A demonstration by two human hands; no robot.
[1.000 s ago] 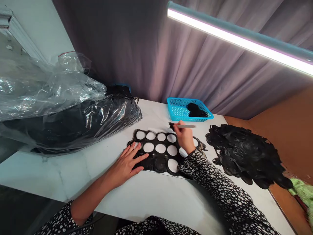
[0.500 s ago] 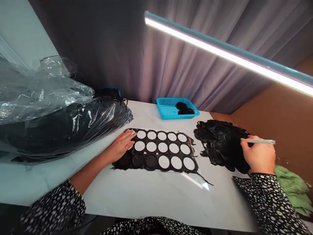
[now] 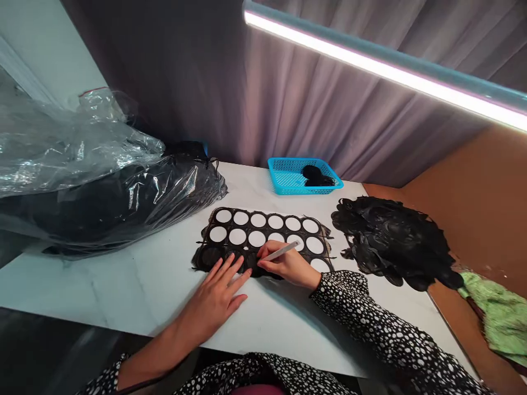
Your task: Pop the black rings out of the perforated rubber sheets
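Observation:
A black frame (image 3: pixel 265 229) with rows of round openings lies on the table; most openings show white circles, while those at the near left are dark. My left hand (image 3: pixel 220 291) is spread flat, its fingertips on the frame's near row. Beside it, my right hand (image 3: pixel 288 269) grips a slim white pen-like tool (image 3: pixel 281 250), which slants up to the right. My right fingertips are down at the near row, beside a dark round opening. Whether they also pinch a thin black piece is hidden. To the right spreads a heap of thin black round pieces (image 3: pixel 391 236).
A blue plastic basket (image 3: pixel 284 191) with a few black pieces stands at the back. On the left, a large clear bag (image 3: pixel 135 197) bulges with dark contents. A green cloth (image 3: pixel 500 315) lies at far right. A bright tube lamp (image 3: pixel 370 60) hangs overhead.
My right hand has come left from the black heap to the frame's near row, still with the tool. My left hand has moved from the frame's left end to its near edge.

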